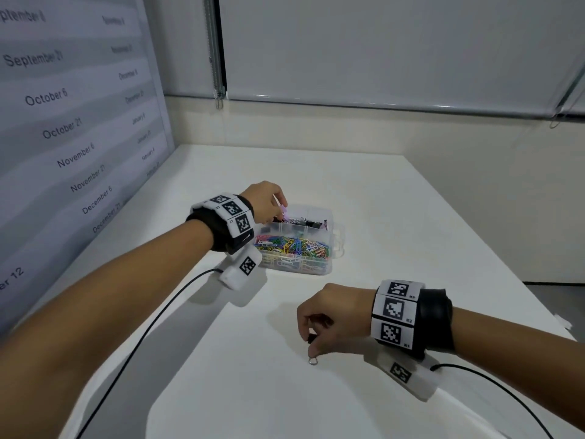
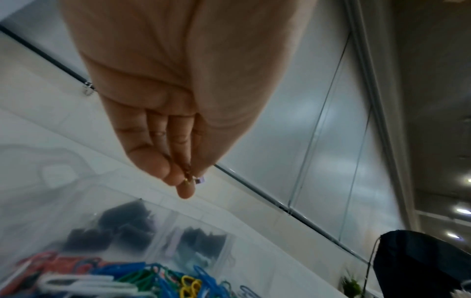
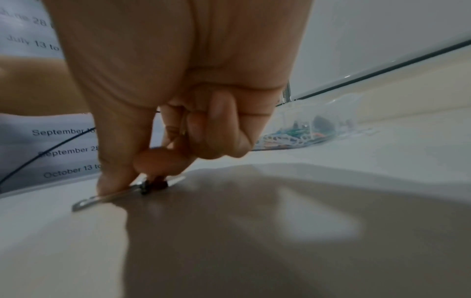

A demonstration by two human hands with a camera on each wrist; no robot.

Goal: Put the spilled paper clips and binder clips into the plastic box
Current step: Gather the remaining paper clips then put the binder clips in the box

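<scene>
The right hand [image 1: 329, 315] pinches a binder clip [image 3: 153, 184] on the tabletop [image 1: 411, 217], the plastic box [image 1: 297, 242] ahead of it beneath the left hand [image 1: 264, 201], which pinches a pink clip [image 1: 284, 211].

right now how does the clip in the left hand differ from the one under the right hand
The small pink clip is held in the air over the clear plastic box by the left hand; the black binder clip lies on the white table under the right hand, silver handle flat. Both are pinched between fingertips.
</scene>
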